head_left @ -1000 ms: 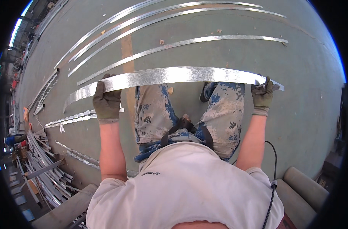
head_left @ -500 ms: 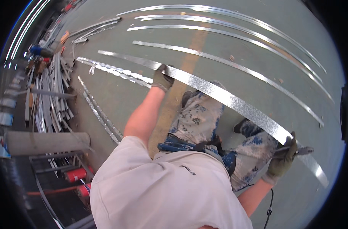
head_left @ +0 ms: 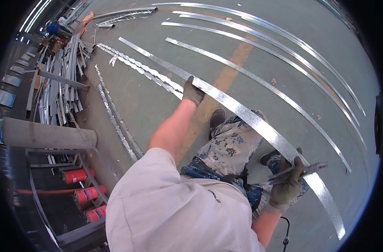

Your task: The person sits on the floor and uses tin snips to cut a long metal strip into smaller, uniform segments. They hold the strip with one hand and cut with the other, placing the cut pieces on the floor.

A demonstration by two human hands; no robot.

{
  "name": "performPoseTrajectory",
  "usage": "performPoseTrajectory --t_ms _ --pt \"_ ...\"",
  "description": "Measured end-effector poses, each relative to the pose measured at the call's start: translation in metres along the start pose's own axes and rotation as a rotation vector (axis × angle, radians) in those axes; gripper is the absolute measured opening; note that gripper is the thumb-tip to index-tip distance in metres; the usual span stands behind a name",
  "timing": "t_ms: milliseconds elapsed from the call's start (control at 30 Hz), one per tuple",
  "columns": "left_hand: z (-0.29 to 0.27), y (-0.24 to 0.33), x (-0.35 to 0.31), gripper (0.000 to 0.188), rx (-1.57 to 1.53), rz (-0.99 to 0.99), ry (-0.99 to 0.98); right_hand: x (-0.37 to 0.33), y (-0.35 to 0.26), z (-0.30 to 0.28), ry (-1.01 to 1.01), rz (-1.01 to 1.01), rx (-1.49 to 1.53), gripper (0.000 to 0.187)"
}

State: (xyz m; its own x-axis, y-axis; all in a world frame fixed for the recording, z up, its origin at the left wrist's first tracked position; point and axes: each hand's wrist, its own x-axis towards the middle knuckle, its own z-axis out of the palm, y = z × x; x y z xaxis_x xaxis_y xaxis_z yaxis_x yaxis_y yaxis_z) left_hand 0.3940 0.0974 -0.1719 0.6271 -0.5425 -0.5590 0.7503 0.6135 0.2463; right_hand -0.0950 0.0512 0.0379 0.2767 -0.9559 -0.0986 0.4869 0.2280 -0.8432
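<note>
A long, shiny galvanised metal strip (head_left: 246,115) runs slantwise in front of me, from far left to near right. My left hand (head_left: 194,92), in a dark work glove, is closed around the strip left of its middle. Toward the near right end, my gloved right hand (head_left: 287,187) grips the strip's edge, the thumb standing up beside it. That same hand also holds a dark plier-like tool (head_left: 315,168), its head sticking out to the right across the strip. The glove hides most of its handles.
Several flat metal strips (head_left: 258,77) lie on the green floor ahead. Crinkled, jagged strips (head_left: 139,67) lie to the left, beside a heap of metal profiles (head_left: 59,84). A grey cylinder (head_left: 48,133) and a metal frame with red extinguisher-like cylinders (head_left: 90,193) stand at near left.
My right hand has moved left and slightly down with the strip and tool, and the strip slants more steeply. The whole view has shifted too. Both hands keep their grip.
</note>
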Motion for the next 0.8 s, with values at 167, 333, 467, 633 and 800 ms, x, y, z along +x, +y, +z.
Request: performPoseTrajectory --t_ms 167,333,467,633,800 --pt "0.016 -0.075 -0.091 0.062 0.071 -0.265 0.031 0.027 0.016 0.034 0.102 0.111 -0.014 0.027" --pt "0.027 -0.128 -0.156 0.057 0.159 -0.346 -0.149 0.036 0.016 0.055 0.025 0.115 0.027 0.023" --pt "0.070 -0.126 -0.190 0.052 0.108 -0.474 -0.086 0.032 0.011 0.058 0.074 0.103 0.067 0.021" --pt "0.089 -0.165 -0.235 0.040 0.114 -0.747 -0.411 0.024 0.008 0.047 0.095 0.139 0.172 0.021" --pt "0.090 -0.198 -0.227 0.026 0.219 -0.657 -0.428 0.011 -0.009 0.031 0.155 0.197 0.071 0.029"
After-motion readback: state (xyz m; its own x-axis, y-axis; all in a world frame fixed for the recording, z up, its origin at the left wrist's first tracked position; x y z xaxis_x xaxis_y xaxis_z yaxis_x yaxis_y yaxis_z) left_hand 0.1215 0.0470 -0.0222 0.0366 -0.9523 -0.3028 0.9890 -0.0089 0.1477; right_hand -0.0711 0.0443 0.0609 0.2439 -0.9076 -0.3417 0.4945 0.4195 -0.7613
